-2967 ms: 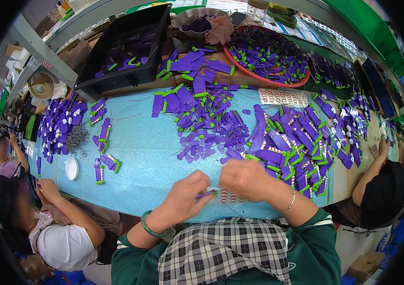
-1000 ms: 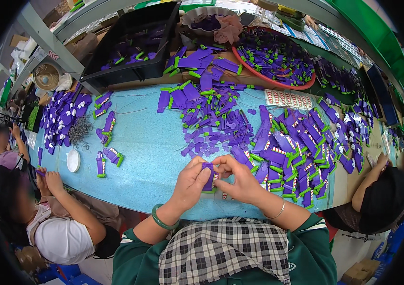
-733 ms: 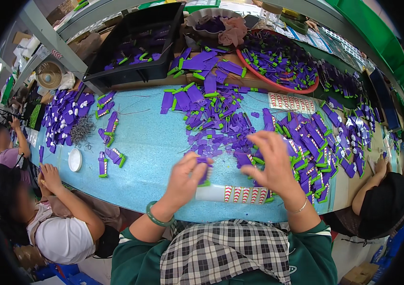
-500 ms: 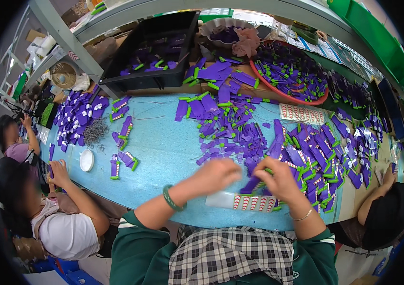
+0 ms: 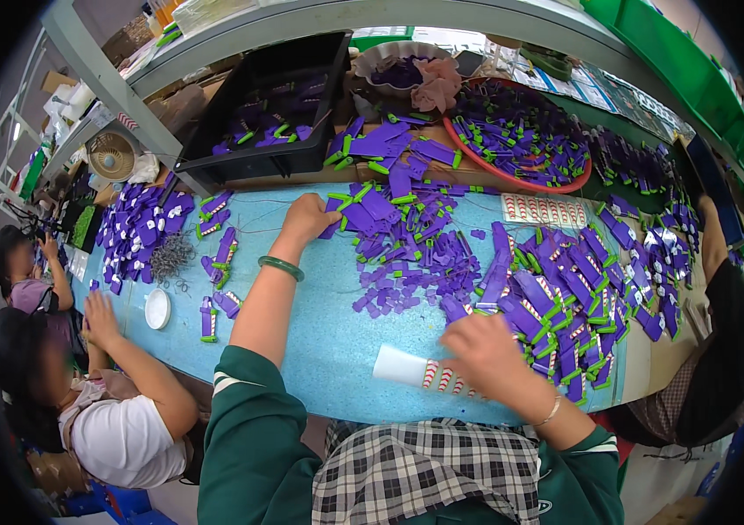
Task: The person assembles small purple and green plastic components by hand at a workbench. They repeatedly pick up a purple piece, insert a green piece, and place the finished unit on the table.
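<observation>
My left hand (image 5: 306, 219) reaches to the left edge of the middle heap. Its fingers are closed on a flat purple piece (image 5: 330, 229) with a bright green edge strip beside the fingertips. Several larger purple-and-green pieces (image 5: 376, 206) lie just right of it. My right hand (image 5: 484, 352) hovers over a strip of red-and-white striped stickers (image 5: 429, 374), partly covering it. Its fingers bend downward and are slightly blurred, so I cannot see whether they hold anything. Close by on the right is a heap of purple pieces with green edges and striped stickers (image 5: 556, 306).
Small purple parts (image 5: 389, 289) spread over the blue table. Behind stand a black crate (image 5: 258, 162) and a red-rimmed basket (image 5: 521, 181). A white dish (image 5: 157, 309) sits left, near purple pieces with white patches (image 5: 140, 227). Co-workers sit at left (image 5: 127, 429) and right (image 5: 705, 350).
My left hand has moved away from my right, forward and left to the middle heap. My right hand has come down over the sticker strip; the purple piece it held no longer shows there.
</observation>
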Action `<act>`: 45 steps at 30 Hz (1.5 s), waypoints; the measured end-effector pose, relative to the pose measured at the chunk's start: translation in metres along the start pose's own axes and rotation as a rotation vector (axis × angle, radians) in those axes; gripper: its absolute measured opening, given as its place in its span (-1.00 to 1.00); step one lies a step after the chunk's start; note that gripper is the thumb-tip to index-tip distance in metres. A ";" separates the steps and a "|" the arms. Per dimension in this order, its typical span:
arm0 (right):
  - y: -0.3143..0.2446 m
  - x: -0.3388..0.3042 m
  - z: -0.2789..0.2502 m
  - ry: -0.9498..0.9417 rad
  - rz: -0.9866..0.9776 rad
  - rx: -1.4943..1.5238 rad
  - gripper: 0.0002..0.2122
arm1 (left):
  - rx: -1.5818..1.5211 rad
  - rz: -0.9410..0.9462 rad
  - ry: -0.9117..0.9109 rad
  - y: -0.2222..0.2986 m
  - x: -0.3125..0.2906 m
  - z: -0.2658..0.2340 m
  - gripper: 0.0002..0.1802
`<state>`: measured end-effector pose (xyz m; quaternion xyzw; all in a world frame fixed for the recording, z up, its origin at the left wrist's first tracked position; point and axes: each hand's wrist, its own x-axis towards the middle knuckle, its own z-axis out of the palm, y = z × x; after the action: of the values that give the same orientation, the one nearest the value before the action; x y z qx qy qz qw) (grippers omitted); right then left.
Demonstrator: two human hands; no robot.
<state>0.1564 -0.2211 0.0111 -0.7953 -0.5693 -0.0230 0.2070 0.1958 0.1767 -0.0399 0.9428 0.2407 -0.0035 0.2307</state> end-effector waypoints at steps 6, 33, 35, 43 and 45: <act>-0.026 -0.002 0.023 -0.040 0.079 0.041 -0.77 | -0.270 0.058 0.210 -0.044 -0.024 0.008 -0.70; -0.024 -0.004 0.058 0.052 -0.024 0.499 -0.81 | -1.067 0.017 -0.267 0.079 -0.269 0.069 -0.80; -0.021 -0.001 0.054 0.061 0.116 0.752 -0.80 | -1.070 0.042 -0.272 0.077 -0.267 0.073 -0.81; -0.015 0.018 0.012 0.004 0.221 0.880 -0.80 | -1.059 0.059 -0.416 0.092 -0.255 0.048 -0.87; -0.021 0.023 0.005 0.119 0.180 0.781 -0.78 | -1.084 0.041 -0.395 0.097 -0.252 0.046 -0.89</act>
<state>0.1447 -0.1936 0.0194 -0.7007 -0.4504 0.1675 0.5273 0.0218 -0.0324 -0.0095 0.6759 0.1421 -0.0513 0.7213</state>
